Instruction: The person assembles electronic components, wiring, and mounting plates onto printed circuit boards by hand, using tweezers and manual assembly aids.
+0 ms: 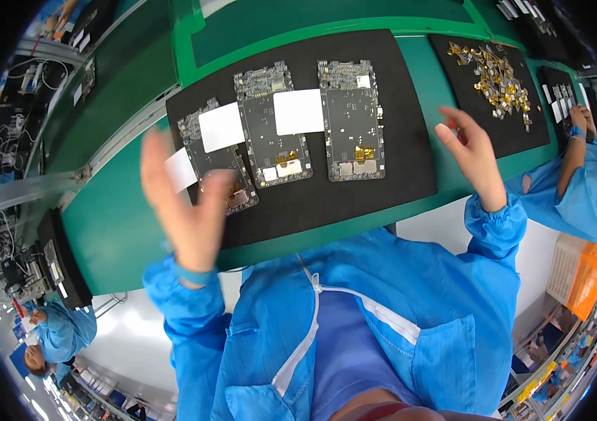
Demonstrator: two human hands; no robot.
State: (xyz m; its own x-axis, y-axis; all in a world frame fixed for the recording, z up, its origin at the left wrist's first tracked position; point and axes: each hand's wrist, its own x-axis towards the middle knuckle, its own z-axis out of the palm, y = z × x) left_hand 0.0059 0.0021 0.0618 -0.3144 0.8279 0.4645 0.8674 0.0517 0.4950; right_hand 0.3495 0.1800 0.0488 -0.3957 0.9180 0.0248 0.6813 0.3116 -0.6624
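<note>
Three dark circuit boards lie side by side on a black mat: a left board (207,165), a middle board (264,130) and a right board (352,126). White rectangular pieces (298,112) stick out from their left sides. Over the left board's near end hovers my left hand (187,210), blurred, thumb and fingers apart, with nothing visible in it. It partly hides that board and one white piece. My right hand (475,156) is raised beside the mat's right edge, its thumb and forefinger parted and no object showing between them.
The black mat (410,168) rests on a green bench (112,242). To the right, another dark mat bears a heap of small gold and silver parts (498,84). A co-worker's arm (571,165) is at far right, near an orange crate (588,281). A metal rail (24,189) runs along the left.
</note>
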